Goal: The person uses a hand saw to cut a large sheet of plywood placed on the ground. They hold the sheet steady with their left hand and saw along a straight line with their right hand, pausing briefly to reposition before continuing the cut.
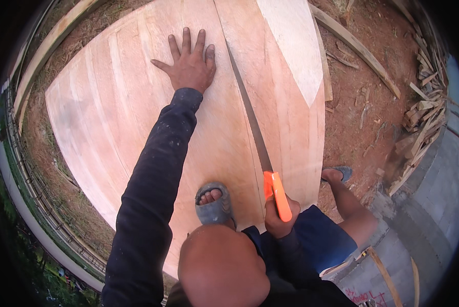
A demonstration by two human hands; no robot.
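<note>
My left hand (191, 64) lies flat on a large sheet of plywood (137, 112), fingers spread and pressing on its surface. Wrapped round the orange handle of a handsaw (254, 128) is my right hand (282, 217), close to my body. The saw's long blade points away from me along a thin dark line that runs up the sheet, to the right of my left hand. How deep the blade sits in the wood cannot be made out. One foot in a grey slide sandal (214, 202) rests on the plywood, left of the saw handle.
A paler, pointed sheet piece (296, 46) lies at the far right of the plywood. Wooden strips (360, 48) lie on the reddish soil. At the right stand a pile of scrap wood (423, 123) and grey concrete blocks (434, 189). My other sandalled foot (339, 174) is off the sheet.
</note>
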